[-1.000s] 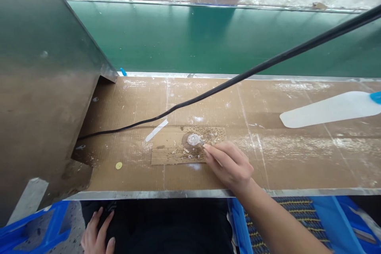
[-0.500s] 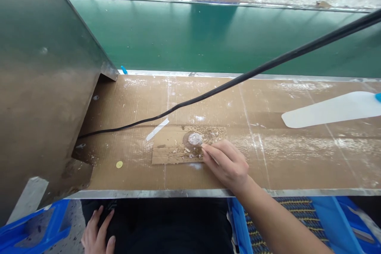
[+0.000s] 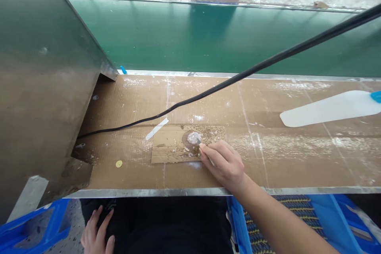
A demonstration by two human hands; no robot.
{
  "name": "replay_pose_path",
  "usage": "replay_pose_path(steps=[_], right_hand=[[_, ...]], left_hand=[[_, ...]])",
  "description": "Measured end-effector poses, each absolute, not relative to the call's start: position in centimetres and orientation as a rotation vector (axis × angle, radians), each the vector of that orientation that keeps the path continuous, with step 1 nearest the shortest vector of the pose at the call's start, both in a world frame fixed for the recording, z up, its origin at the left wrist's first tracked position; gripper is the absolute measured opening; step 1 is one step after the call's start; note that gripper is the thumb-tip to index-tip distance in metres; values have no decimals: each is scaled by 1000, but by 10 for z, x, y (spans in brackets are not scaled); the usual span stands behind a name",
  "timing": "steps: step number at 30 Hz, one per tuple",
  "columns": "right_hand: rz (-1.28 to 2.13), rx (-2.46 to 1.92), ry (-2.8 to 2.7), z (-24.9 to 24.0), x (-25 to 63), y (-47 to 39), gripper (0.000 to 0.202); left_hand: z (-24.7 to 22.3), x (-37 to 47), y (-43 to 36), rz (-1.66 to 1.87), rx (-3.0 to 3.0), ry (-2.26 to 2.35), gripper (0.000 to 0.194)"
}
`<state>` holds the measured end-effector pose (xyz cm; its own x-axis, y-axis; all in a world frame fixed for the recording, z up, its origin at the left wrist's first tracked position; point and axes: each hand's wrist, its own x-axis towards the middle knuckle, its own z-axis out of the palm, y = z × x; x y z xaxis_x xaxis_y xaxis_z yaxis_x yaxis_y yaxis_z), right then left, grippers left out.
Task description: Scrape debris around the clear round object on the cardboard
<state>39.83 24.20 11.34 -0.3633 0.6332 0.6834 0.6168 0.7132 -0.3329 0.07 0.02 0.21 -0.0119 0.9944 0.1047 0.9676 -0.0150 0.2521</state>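
My right hand [image 3: 223,163] rests on the cardboard-covered bench [image 3: 268,158], its fingers pinched on a thin tool whose tip touches a small white blob of paste [image 3: 193,138]. The blob sits on a small cardboard patch [image 3: 169,149] strewn with crumbs. Only a sliver of the tool shows between my fingers. My left hand [image 3: 97,234] lies flat on my dark-clothed lap below the bench edge, holding nothing, fingers apart.
A black cable [image 3: 238,78] runs from the upper right down to the left under a slanted metal housing [image 3: 44,87]. A white spatula-shaped piece [image 3: 327,109] lies at the right. A green conveyor belt [image 3: 208,35] runs behind. Blue crates [image 3: 342,214] stand below.
My right hand has slid slightly left, bringing the tool tip onto the white blob. My left hand has stayed on my lap.
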Motion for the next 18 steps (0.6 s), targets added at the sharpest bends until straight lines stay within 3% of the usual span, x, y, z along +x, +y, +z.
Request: replay_pose_path(steps=[18], right_hand=[[-49,-906,-2105,110,401,241,36]], left_hand=[[-2,-1,-3,456,2114,2116,44]])
